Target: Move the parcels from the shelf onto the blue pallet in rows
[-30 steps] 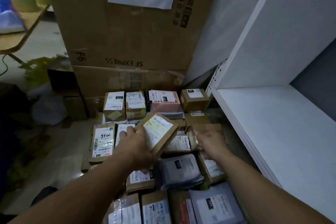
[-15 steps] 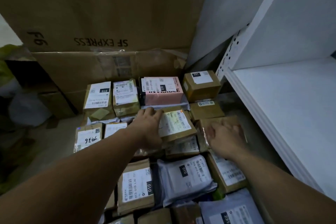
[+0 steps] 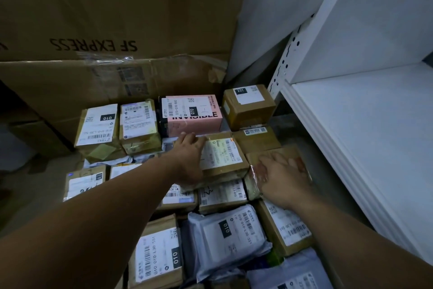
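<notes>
Brown parcel [image 3: 222, 157] with the white label sits just in front of the pink box [image 3: 192, 114], resting on other parcels. Left hand [image 3: 187, 159] lies flat on its left half, fingers straight and reaching toward the pink box's front edge. It's pressing, not gripping. Right hand [image 3: 283, 181] is flat too, fingers spread, on the taped parcel [image 3: 276, 159] front-right of the pink box, hard against the brown parcel's right side.

Progress, my read: well along. Rows run from the pink box's row toward me, several deep, partly stacked. The blue pallet is hidden under the load. Shelf [image 3: 363, 136], well right of the pink box: no parcel on the board I can see. Other levels are out of frame, so I can't tell what's left. This step looks like squaring these two into the second row.

Room: big cartons [image 3: 117, 19] stand right behind the pink box, so no push-back room. Small brown box [image 3: 248, 106] sits just right of the pink box, then a narrow gap, then the shelf edge. Left of the pink box are two labelled boxes, then floor [image 3: 35, 183], which is the open side. Grey poly bag [image 3: 229, 237], in front of the pink box and nearer me, looks soft.
</notes>
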